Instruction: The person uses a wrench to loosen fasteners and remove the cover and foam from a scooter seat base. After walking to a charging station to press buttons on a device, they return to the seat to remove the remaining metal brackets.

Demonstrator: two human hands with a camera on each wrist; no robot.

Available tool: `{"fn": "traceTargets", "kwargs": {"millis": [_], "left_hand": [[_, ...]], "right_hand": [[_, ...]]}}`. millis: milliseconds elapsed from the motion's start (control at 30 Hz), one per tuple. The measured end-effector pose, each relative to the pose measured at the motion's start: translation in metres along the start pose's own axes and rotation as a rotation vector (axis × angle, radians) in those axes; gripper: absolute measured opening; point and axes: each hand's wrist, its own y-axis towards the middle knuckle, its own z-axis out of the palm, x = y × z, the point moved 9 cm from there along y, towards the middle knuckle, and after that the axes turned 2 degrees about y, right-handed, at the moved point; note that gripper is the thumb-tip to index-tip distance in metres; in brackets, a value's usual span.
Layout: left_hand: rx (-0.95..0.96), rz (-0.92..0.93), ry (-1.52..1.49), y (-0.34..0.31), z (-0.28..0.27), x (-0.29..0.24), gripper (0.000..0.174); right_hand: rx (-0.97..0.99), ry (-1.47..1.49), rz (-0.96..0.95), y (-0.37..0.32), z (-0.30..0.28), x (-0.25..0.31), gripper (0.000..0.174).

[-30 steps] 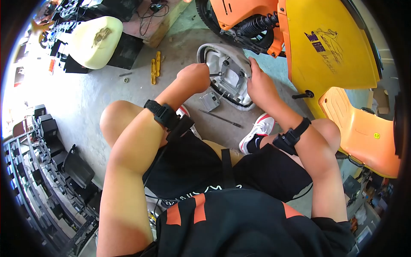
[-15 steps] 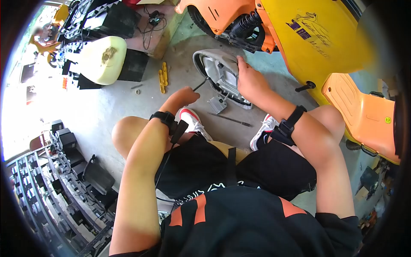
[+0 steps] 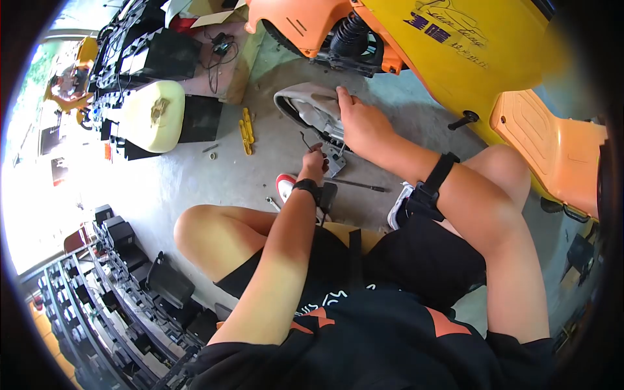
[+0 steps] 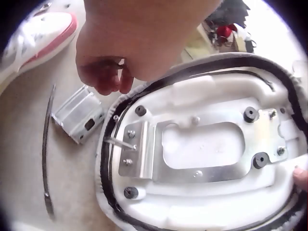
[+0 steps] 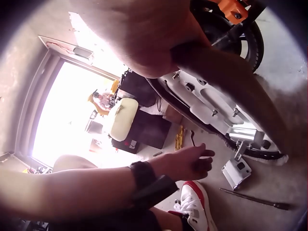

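Observation:
A pale grey vehicle seat (image 3: pixel 312 97) is tilted on its edge, its white underside showing a metal bracket (image 4: pixel 144 144), bolts and black rubber feet (image 4: pixel 250 114). My right hand (image 3: pixel 365 127) grips its near right edge; in the left wrist view one fingertip (image 4: pixel 301 178) shows at the rim. Just below the seat, my left hand (image 3: pixel 314 162) has curled fingers and holds a thin dark rod-like tool (image 3: pixel 305 140) with a bent tip, apart from the seat. Close by on the floor lie a loose metal bracket piece (image 4: pixel 79 114) and a long dark rod (image 5: pixel 255 198).
Two yellow bars (image 3: pixel 246 132) and a small ring (image 3: pixel 213 156) lie on the floor to the left. Beyond them stands a cream container (image 3: pixel 156 116) beside black boxes. An orange and yellow vehicle (image 3: pixel 448 58) fills the right. A small wrench-like tool (image 3: pixel 272 203) lies by the shoe.
My left hand has drawn the thin dark tool off the seat, then moved right and down toward the loose bracket piece. The seat leans over more, still in my right hand.

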Motion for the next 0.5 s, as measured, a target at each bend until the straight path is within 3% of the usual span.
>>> {"fn": "traceTargets", "kwargs": {"millis": [67,133,200,267,333,433,500], "left_hand": [[0.032,-0.028,-0.162,0.020,0.015,0.016,0.026],[0.019,-0.054,-0.140,0.023,0.025,0.021,0.027],[-0.120,0.119,-0.012,0.031,0.023,0.012,0.029],[-0.110,0.184,-0.144,0.044,0.028,0.015,0.035],[-0.014,0.324,-0.372,0.075,0.032,0.027,0.036],[0.129,0.380,-0.435,0.108,0.038,0.036,0.035],[0.086,0.399,-0.313,0.108,0.034,0.034,0.032]], "right_hand": [[-0.008,0.004,0.034,0.001,-0.005,-0.004,0.070],[0.007,0.090,0.044,-0.002,-0.008,-0.005,0.070],[0.017,0.087,0.086,-0.003,-0.008,-0.008,0.072],[0.003,0.100,0.103,-0.004,-0.007,-0.009,0.073],[0.012,0.113,0.123,-0.006,-0.006,-0.010,0.073],[-0.002,0.126,0.123,-0.004,-0.004,-0.012,0.073],[-0.048,0.138,0.064,-0.004,-0.007,-0.009,0.072]]}}
